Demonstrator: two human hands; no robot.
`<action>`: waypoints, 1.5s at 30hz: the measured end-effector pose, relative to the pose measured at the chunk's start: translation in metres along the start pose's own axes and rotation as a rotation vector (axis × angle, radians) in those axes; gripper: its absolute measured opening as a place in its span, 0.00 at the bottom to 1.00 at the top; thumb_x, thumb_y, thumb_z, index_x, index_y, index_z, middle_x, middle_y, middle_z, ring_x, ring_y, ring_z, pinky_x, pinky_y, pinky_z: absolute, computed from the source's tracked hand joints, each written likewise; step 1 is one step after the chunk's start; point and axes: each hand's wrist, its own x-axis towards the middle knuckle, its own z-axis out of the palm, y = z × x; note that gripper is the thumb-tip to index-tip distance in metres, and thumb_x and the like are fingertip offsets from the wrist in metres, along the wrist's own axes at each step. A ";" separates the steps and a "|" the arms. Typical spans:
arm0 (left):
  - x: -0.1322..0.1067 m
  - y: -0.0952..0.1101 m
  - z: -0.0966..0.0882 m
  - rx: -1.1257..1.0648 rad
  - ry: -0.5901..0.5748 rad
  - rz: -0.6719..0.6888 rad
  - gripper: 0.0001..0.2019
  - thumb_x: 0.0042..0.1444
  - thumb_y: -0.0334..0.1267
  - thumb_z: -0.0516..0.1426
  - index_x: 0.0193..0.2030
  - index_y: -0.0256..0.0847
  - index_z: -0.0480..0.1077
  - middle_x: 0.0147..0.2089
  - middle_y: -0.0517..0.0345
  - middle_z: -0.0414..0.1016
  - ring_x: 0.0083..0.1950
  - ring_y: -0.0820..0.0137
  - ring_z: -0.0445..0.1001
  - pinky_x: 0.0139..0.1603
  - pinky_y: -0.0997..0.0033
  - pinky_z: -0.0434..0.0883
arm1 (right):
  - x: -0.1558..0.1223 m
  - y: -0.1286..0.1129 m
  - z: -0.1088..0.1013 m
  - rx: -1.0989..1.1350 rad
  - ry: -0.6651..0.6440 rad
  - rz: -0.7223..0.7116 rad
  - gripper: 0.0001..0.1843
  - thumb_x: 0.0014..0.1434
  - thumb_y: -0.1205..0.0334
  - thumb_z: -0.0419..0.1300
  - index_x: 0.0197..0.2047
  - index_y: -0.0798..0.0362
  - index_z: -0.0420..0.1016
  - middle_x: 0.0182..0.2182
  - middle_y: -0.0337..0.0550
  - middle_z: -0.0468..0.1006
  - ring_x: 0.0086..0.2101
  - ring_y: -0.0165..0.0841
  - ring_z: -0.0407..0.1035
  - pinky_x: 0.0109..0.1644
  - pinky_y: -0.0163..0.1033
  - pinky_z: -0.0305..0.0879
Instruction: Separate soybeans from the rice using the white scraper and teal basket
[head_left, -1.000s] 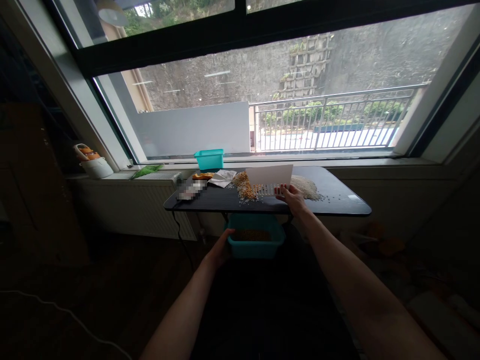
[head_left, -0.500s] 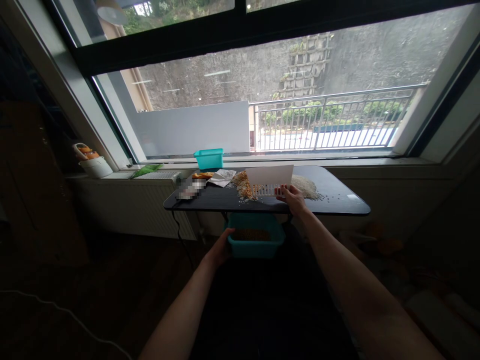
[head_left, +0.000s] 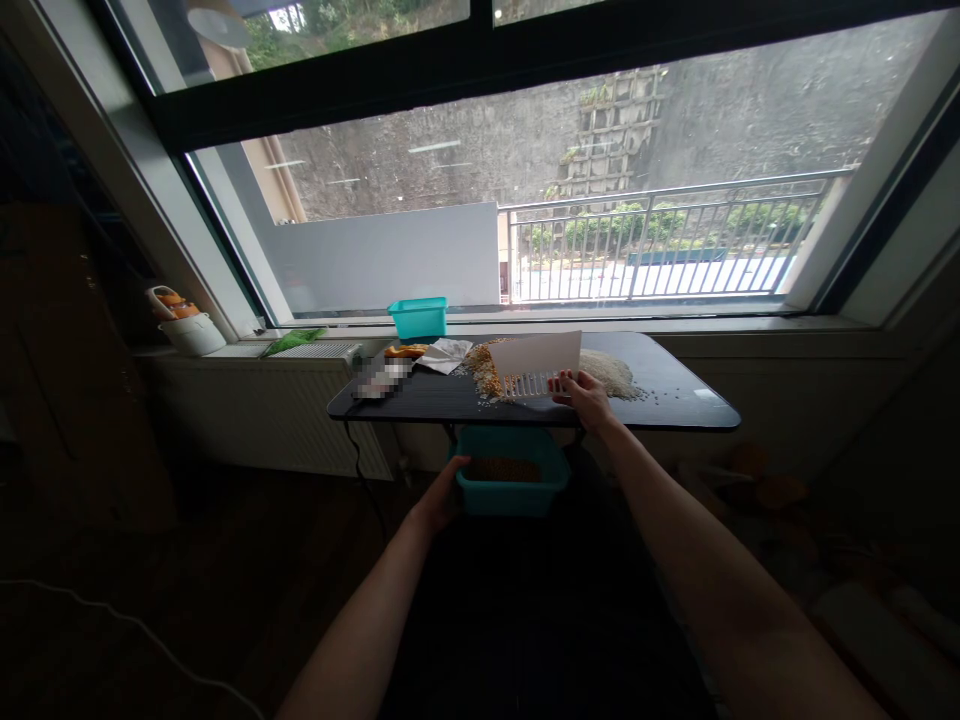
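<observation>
My right hand is closed on the right side of a white sheet with comb-like teeth along its lower edge. The sheet leans over the table, its teeth by a pile of yellow kernels that look like corn, mixed with pale grains. To the right of the sheet lies a heap of whitish grains, partly hidden by the sheet and hand. My left hand grips the left rim of a teal tub, held below the table's front edge. Dark brownish grains cover the tub's bottom.
The dark folding table stands against the window wall. On its left are a crumpled white paper, an orange-yellow item and a blurred-out object. Another teal tub sits by the sill. A radiator is at the left.
The toothed sheet in my right hand has shifted slightly left and toward me, covering more of the yellow kernels. My left hand and the tub have stayed in place.
</observation>
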 end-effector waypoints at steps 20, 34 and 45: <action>-0.006 0.003 0.004 -0.026 -0.035 0.017 0.20 0.51 0.47 0.52 0.48 0.39 0.67 0.39 0.52 0.76 0.39 0.63 0.75 0.36 0.69 0.71 | -0.018 -0.010 -0.016 0.008 0.015 -0.024 0.14 0.43 0.52 0.66 0.27 0.53 0.70 0.26 0.37 0.74 0.29 0.29 0.72 0.27 0.31 0.72; -0.006 0.003 0.005 -0.025 -0.056 0.013 0.20 0.52 0.47 0.51 0.48 0.37 0.68 0.37 0.51 0.76 0.37 0.64 0.75 0.35 0.69 0.71 | -0.022 -0.013 -0.015 -0.031 -0.046 -0.001 0.16 0.39 0.50 0.67 0.27 0.53 0.72 0.26 0.38 0.75 0.30 0.31 0.72 0.27 0.32 0.72; -0.007 0.002 0.006 0.000 -0.019 0.022 0.21 0.51 0.47 0.51 0.49 0.39 0.67 0.40 0.52 0.76 0.38 0.63 0.74 0.35 0.68 0.71 | -0.021 -0.007 0.002 -0.006 -0.171 0.037 0.16 0.43 0.50 0.65 0.31 0.52 0.72 0.29 0.38 0.76 0.32 0.30 0.72 0.33 0.35 0.73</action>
